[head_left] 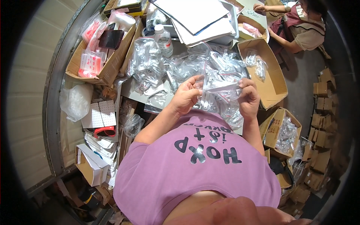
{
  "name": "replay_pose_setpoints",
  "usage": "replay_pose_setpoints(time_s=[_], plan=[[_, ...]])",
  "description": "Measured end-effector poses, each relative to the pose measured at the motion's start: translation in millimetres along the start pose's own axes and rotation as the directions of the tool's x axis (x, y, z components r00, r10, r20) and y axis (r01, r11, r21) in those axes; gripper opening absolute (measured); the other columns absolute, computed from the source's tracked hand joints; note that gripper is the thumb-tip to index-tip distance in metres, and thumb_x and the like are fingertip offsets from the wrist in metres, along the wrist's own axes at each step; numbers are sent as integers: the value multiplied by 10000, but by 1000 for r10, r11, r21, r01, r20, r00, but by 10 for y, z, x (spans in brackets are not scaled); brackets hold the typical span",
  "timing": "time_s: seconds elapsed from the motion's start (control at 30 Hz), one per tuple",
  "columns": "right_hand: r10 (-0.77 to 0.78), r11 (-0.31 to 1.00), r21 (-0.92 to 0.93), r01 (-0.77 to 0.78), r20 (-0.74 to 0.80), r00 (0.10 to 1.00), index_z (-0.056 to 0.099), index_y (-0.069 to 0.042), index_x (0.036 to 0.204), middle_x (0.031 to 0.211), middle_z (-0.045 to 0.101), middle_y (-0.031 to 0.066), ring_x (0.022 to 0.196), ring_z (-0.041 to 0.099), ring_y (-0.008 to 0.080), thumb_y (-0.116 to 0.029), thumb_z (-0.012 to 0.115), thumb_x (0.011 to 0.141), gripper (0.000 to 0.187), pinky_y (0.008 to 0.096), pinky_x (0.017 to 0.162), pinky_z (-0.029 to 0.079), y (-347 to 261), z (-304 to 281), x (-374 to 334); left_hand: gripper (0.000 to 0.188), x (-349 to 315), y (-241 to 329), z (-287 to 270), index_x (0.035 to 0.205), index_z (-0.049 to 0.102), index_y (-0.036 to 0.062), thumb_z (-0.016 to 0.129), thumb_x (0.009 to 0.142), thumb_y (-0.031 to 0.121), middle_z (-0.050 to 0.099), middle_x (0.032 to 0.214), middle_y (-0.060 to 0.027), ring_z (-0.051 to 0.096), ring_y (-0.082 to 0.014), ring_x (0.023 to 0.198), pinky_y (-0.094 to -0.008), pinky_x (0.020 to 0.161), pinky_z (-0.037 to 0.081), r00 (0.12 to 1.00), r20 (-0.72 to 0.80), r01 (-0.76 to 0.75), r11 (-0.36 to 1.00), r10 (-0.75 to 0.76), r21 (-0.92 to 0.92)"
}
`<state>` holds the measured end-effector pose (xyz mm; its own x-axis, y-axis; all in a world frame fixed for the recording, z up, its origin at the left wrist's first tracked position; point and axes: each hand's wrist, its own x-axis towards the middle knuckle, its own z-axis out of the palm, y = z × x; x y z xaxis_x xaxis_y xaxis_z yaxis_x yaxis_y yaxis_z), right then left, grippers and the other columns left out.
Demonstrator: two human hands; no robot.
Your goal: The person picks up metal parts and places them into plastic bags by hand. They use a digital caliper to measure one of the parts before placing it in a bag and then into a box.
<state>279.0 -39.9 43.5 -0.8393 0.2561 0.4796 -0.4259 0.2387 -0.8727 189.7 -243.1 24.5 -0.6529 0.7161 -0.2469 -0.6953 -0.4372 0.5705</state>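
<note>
In front of my chest, a small transparent plastic bag (222, 89) is stretched between my two hands. My left hand (185, 96) is closed, pinching the bag's left edge between thumb and fingers. On the other side, my right hand (249, 98) has its fingers closed on the bag's right end. A pale, flat shape shows at the bag; whether it lies inside or is a fold, I cannot tell. Behind and under the hands spreads a heap of transparent bags (187, 65) with small metal-looking parts in them.
A water bottle (163, 41) stands at the heap's back. White sheets (195, 22) lie on a grey bin beyond. Cardboard boxes flank the table: one with pink-white packets and a phone (111, 39) at left, an open box (275, 84) at right. Another person (300, 33) sits far right.
</note>
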Motion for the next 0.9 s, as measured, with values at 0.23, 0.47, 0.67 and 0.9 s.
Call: replay_pose_setpoints(time_s=[0.23, 0.47, 0.67, 0.9], plan=[[-63, 970, -233, 63, 6, 998, 448, -19, 651, 883, 546, 102, 880, 564, 240, 173, 486, 584, 207, 297, 750, 447, -56, 119, -5, 504, -79, 84, 46, 1234, 320, -11, 566, 796, 26, 538, 1009, -114, 569, -95, 708, -155, 578, 464, 997, 52, 70, 978, -61, -195], [-272, 840, -459, 289, 105, 957, 490, -29, 636, 807, 475, 99, 836, 554, 270, 83, 605, 608, 163, 375, 754, 477, 71, 185, -8, 715, -110, 49, 154, 1259, 275, -11, 676, 670, -75, 517, 1063, -132, 561, -190, 942, -289, 809, 473, 999, 14, -34, 993, 32, 116], [-179, 816, -556, 160, 20, 984, 580, -38, 726, 907, 494, 106, 880, 530, 273, 81, 597, 642, 147, 364, 762, 460, 155, 257, -1, 648, -103, 13, 1, 1220, 344, 41, 630, 663, -128, 524, 1058, -121, 570, -195, 929, -295, 805, 480, 992, 33, -130, 969, 126, 208], [48, 744, -661, -99, -95, 994, 594, -14, 873, 912, 580, 139, 881, 549, 306, -13, 598, 705, 168, 352, 780, 435, 620, -153, 196, 524, -194, 383, -635, 1159, 356, 41, 557, 710, -140, 513, 1018, -121, 565, -193, 849, -292, 756, 488, 801, -429, -346, 907, 419, 239]])
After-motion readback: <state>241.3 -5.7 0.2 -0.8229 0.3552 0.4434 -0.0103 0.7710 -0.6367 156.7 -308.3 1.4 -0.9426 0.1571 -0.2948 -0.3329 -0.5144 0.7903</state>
